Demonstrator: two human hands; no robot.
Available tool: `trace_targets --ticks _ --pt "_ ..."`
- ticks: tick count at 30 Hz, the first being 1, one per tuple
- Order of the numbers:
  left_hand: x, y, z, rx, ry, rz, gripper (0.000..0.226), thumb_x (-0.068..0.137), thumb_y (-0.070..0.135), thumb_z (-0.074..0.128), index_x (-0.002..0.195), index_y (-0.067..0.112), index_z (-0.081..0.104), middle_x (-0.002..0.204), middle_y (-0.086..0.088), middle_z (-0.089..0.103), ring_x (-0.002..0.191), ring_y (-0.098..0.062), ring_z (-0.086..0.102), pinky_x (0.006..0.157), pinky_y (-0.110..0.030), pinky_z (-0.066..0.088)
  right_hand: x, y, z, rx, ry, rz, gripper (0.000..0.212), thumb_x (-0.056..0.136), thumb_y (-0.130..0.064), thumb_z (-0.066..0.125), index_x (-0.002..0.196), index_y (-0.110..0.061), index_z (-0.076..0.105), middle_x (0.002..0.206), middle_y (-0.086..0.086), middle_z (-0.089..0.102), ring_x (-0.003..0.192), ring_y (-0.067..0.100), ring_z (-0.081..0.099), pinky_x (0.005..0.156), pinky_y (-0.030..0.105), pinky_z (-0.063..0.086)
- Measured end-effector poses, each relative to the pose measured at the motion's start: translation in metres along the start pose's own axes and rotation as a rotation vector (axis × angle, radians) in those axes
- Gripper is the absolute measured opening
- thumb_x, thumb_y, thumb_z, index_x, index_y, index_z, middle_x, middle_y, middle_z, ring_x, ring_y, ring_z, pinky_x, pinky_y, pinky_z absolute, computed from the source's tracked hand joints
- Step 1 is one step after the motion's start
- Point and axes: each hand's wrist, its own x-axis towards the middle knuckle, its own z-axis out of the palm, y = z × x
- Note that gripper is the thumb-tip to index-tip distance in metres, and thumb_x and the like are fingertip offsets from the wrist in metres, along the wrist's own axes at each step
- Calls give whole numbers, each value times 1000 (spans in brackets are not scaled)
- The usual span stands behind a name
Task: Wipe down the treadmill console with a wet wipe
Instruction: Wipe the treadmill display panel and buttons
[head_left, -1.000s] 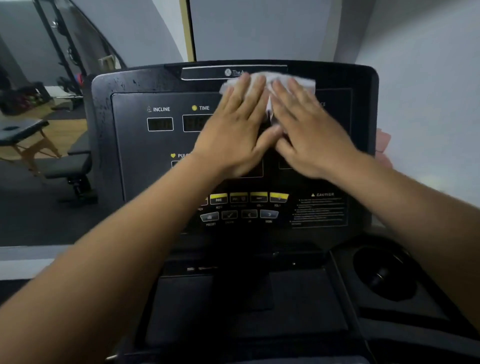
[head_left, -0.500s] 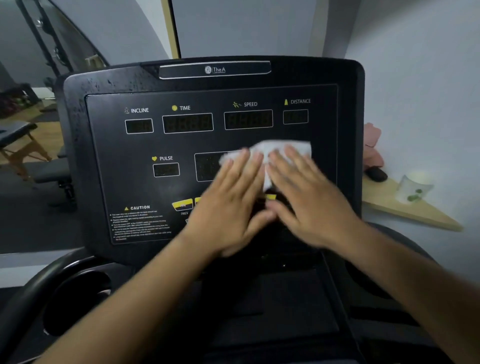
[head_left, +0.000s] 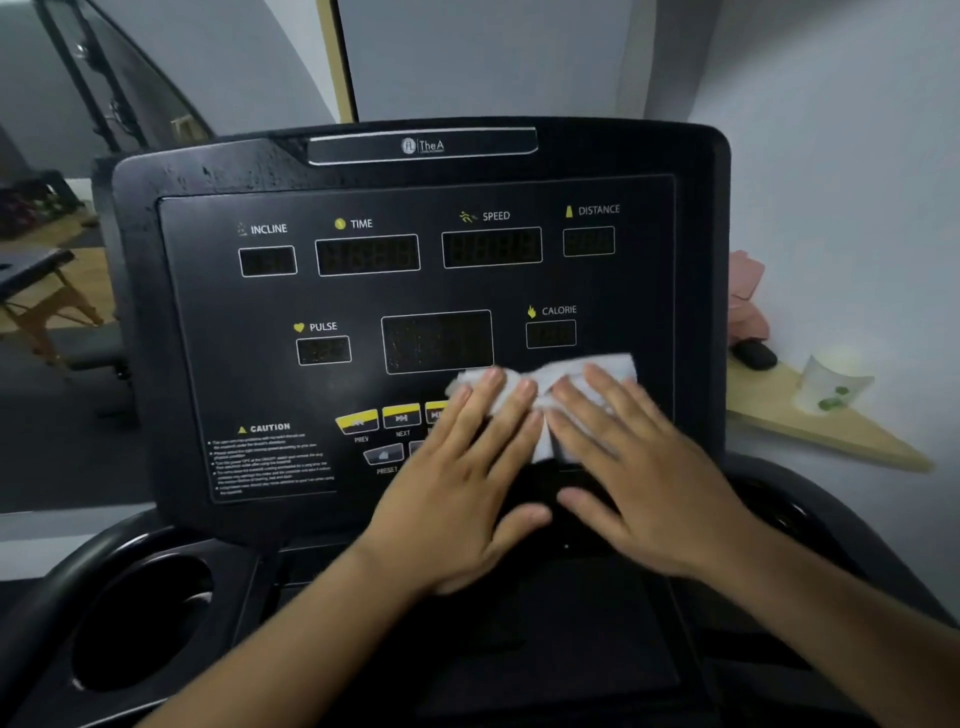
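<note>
- The left hand (head_left: 467, 493) is laid flat on the lower part of the treadmill console (head_left: 249, 374). Its fingers (head_left: 488, 395) are held straight and a little spread, and nothing is gripped by them.
- The right hand (head_left: 649, 483) is laid flat just beside it. Its fingers (head_left: 608, 395) are also kept straight and slightly spread, and the two thumbs are turned toward each other without touching.
- The white wet wipe (head_left: 587, 371) is pressed against the console under the fingertips of both hands. Its crumpled upper edge is seen just above the fingertips, and a strip of it is seen in the gap between the hands.
- Just above the left fingertips the large middle display (head_left: 436, 340) is found, and above the right fingertips the CALORIE window (head_left: 550, 332). Both are dark.
- To the left of the left fingers, yellow buttons (head_left: 400, 415) marked PREV and NEXT are seen. A third yellow button is partly covered by these fingers.
- Further to the left of them, a CAUTION label (head_left: 270, 457) is printed.
- Well above all fingers, a row of dark windows (head_left: 366, 254) marked INCLINE, TIME, SPEED and DISTANCE is placed.
- Below and left of the left fingers, a round cup holder (head_left: 140, 623) is set in the frame.
- To the right of the right fingers, past the console edge, a wooden shelf (head_left: 841, 441) is seen. A pale cup (head_left: 831, 384) is stood on it.
</note>
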Motion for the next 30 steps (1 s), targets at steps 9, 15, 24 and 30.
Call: trace_targets --ticks 9,15,24,30 --pt "106 -42 -47 56 119 -145 80 99 57 12 153 -1 13 162 -19 4 149 -38 -6 121 -51 2 91 48 -58 -58 88 180 69 98 -50 22 153 -9 15 163 6 3 149 22 -6 120 41 0" --pt "34 4 -20 -31 11 -63 83 99 62 18 151 -3 24 162 -20 9 149 -38 -4 119 -53 11 24 6 -28 -31 -5 115 74 96 -57 31 150 -7 28 161 9 14 149 24 -2 120 44 12" --pt "113 -50 -47 110 123 -97 80 100 55 9 152 -5 15 160 -26 8 147 -45 -2 118 -57 10 104 53 -61 -24 117 174 67 99 -45 25 151 -3 19 161 13 10 149 25 1 120 45 9" --pt "140 -58 -64 66 139 -162 75 101 54 9 154 1 8 162 -19 2 149 -36 -8 121 -50 2 123 73 -76 15 171 200 63 101 -42 26 153 -8 18 162 8 6 149 22 -3 121 39 3"
